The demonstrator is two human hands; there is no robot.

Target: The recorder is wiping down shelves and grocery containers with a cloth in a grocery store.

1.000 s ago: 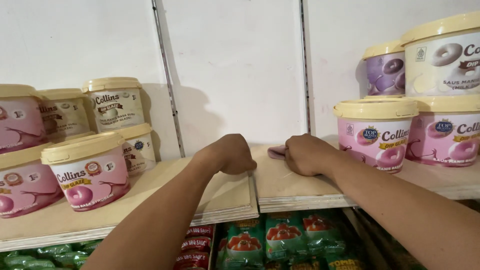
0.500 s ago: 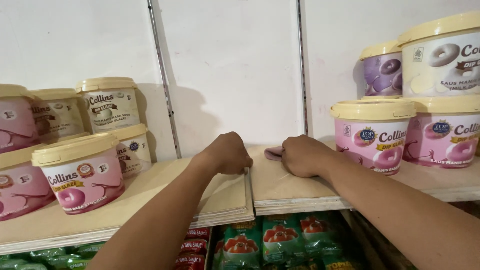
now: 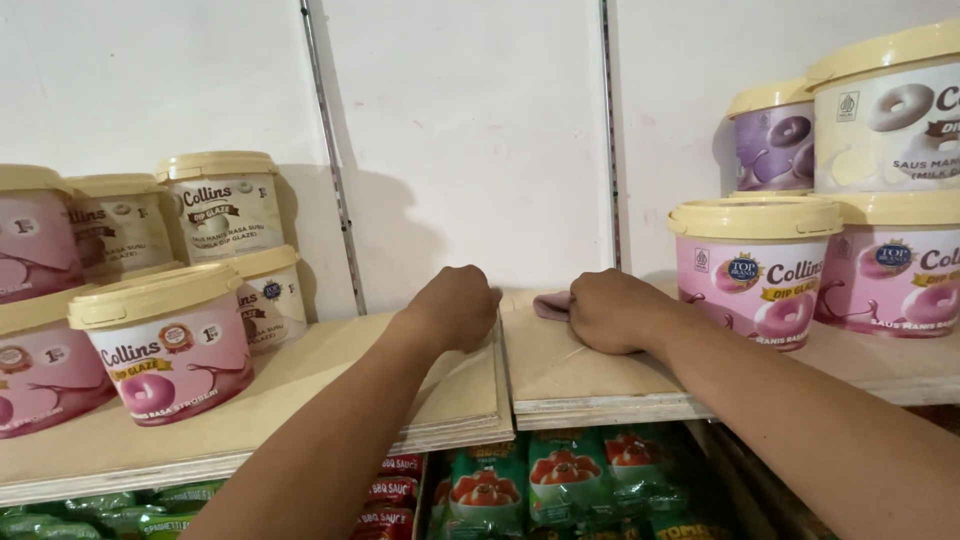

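My right hand [image 3: 612, 311] rests on the right plywood shelf board [image 3: 570, 375], closed over a small pink cloth [image 3: 551, 304] whose edge sticks out to the left. My left hand [image 3: 457, 306] sits as a closed fist on the left shelf board [image 3: 300, 390], right at the gap between the two boards; nothing shows in it. A pink tub with a cream lid [image 3: 757, 265] stands just right of my right hand. Another pink tub [image 3: 165, 340] stands left of my left arm.
More tubs are stacked at the far right [image 3: 890, 180] and far left [image 3: 220, 205], pink, purple and cream. Metal upright rails [image 3: 608, 140] run up the white back wall. Green and red packets [image 3: 560, 480] fill the shelf below.
Both hands stay together at the middle of the shelf, shifting only slightly. The view has drifted a little to the left and down.
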